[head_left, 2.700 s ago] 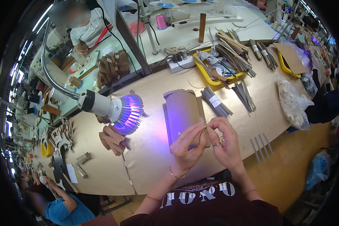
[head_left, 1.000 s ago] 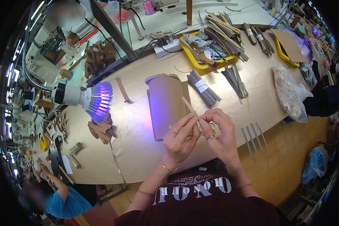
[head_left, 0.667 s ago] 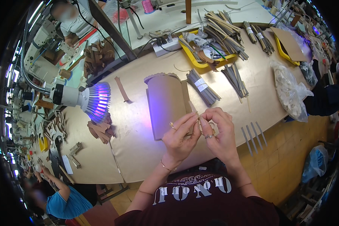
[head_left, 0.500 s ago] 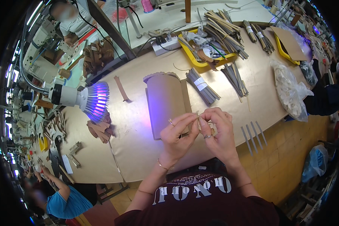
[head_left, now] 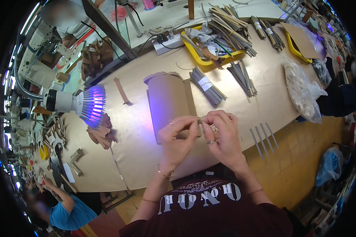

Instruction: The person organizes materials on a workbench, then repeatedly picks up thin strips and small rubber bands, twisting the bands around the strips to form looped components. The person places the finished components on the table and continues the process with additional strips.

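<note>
My left hand (head_left: 178, 138) and my right hand (head_left: 222, 136) meet over the near part of the table, fingertips pinched together. Between them is a small, thin greyish strip (head_left: 201, 120), mostly covered by the fingers. Just beyond my left hand lies a brown curved panel (head_left: 166, 94) with a scalloped far edge, on a flat brown sheet. A bundle of grey strips (head_left: 208, 87) with a white paper band lies beyond my right hand. To its right are loose grey strips (head_left: 242, 81). Several separate grey strips (head_left: 264, 139) lie side by side at the table's right edge.
A lit lamp (head_left: 91, 106) on a bendable arm hangs at left, above brown pieces (head_left: 102, 134). At the back stand a yellow tray (head_left: 201, 61) of scraps and a white power strip (head_left: 168, 44). A plastic bag (head_left: 302, 91) sits at right. Other people are at left.
The whole view has shifted slightly, so the table things appear further left and up. My hands remain pinched together on the small strip, with the fingers slightly rearranged.
</note>
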`<state>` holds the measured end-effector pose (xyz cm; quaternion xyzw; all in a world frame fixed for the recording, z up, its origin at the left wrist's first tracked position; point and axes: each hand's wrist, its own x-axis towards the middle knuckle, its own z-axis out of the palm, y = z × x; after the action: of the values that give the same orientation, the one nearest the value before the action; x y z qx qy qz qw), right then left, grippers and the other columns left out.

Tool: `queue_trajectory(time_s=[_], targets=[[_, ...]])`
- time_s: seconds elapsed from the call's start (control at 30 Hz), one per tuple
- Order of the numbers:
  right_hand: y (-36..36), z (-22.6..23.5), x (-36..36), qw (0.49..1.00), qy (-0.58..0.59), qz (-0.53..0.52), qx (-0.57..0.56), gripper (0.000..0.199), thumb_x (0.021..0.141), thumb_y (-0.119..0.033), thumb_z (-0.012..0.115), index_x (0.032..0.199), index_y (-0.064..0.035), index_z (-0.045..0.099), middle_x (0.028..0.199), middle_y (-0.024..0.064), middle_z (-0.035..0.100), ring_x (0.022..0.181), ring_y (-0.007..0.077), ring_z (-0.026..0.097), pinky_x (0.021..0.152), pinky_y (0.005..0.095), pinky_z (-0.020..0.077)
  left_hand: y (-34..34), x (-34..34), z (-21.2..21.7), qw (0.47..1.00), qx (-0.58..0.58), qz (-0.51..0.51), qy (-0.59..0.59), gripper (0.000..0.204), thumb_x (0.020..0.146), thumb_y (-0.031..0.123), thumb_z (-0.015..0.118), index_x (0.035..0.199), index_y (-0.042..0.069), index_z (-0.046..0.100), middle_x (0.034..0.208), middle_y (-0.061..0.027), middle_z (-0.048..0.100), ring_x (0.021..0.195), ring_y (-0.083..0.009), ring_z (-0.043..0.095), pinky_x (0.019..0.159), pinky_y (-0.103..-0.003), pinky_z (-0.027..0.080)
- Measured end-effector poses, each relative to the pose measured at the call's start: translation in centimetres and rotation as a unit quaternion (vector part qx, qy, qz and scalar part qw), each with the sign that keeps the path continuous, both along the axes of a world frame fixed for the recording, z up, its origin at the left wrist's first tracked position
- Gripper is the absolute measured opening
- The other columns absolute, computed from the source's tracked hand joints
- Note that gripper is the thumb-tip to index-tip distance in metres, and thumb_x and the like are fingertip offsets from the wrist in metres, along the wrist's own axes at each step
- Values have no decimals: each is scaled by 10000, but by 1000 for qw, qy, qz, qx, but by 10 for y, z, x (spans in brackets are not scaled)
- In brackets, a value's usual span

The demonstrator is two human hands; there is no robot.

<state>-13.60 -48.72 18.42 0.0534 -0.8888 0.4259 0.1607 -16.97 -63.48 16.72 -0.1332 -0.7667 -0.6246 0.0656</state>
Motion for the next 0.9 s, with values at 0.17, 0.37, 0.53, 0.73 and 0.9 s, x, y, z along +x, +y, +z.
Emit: queue_trajectory(time_s=[0.17, 0.37, 0.53, 0.73, 0.9], targets=[[18, -20, 11, 998, -59, 14, -22, 90, 920, -111, 601, 989, -55, 615, 971, 73, 605, 939, 244, 587, 928, 424, 352, -38, -13, -5, 988, 53, 125, -68, 114, 971, 42, 590, 1040, -30, 646, 905, -87, 690, 745, -94, 645, 669, -235, 519], [53, -61, 25, 982, -169, -48, 75, 154, 933, -156, 597, 1050, -57, 613, 1012, 83, 607, 967, 253, 591, 921, 431, 373, -105, -18, 2, 953, 54, 289, 68, 124, 1010, 88, 536, 1054, -7, 603, 865, -50, 638, 675, -82, 578, 583, -220, 437], [39, -56, 22, 989, -98, -39, 106, 393, 886, -320, 694, 1169, -62, 605, 1093, 98, 604, 1042, 283, 569, 941, 423, 379, -81, 13, 6, 974, 45, 219, 39, 116, 1011, 94, 531, 1022, 0, 597, 850, -53, 615, 688, -88, 574, 593, -216, 435], [13, -23, 7, 995, 7, 69, -67, 721, 846, -434, 729, 1408, -71, 460, 1387, 188, 458, 1253, 369, 455, 1040, 473, 346, -31, 34, 14, 987, 141, 8, -75, 104, 1018, 90, 508, 1039, 5, 565, 888, -64, 607, 695, -105, 576, 600, -223, 437], [7, -20, -11, 989, 38, 143, -22, 775, 872, -409, 708, 1495, -107, 362, 1538, 207, 279, 1361, 406, 350, 1075, 480, 332, -33, 36, 30, 964, 205, -85, -144, 141, 1026, 140, 496, 1003, 6, 535, 906, -82, 575, 656, -122, 557, 562, -234, 434]])
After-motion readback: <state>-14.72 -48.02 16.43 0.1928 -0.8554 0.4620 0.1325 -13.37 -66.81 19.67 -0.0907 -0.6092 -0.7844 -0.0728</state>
